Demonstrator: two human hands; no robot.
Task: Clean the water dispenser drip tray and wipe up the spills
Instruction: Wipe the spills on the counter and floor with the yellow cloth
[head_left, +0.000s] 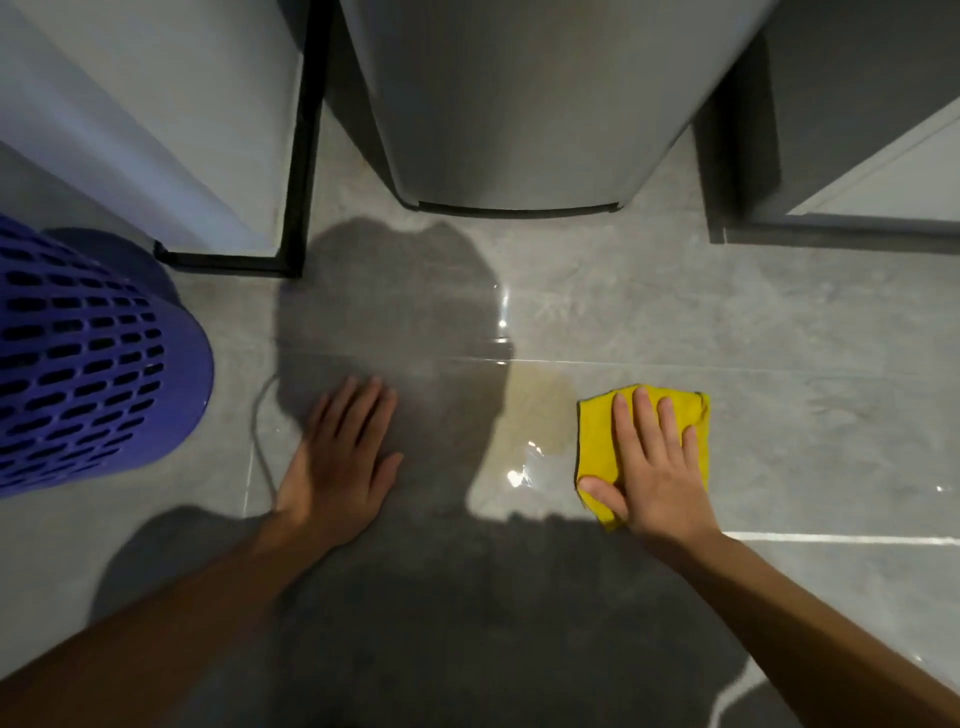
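Observation:
My right hand (655, 467) presses flat on a folded yellow cloth (597, 431) lying on the grey tiled floor. Just left of the cloth a shiny wet patch of spilled water (530, 457) glistens on the tile. My left hand (343, 457) rests palm down on the bare floor with fingers spread, holding nothing. The grey base of the water dispenser (519, 130) stands at the top centre, further from me than both hands. The drip tray is not in view.
A purple perforated plastic basket (88, 374) stands at the left. A white cabinet with a black bottom frame (228, 260) is at the upper left, another cabinet (857, 171) at the upper right. My shadow darkens the middle floor.

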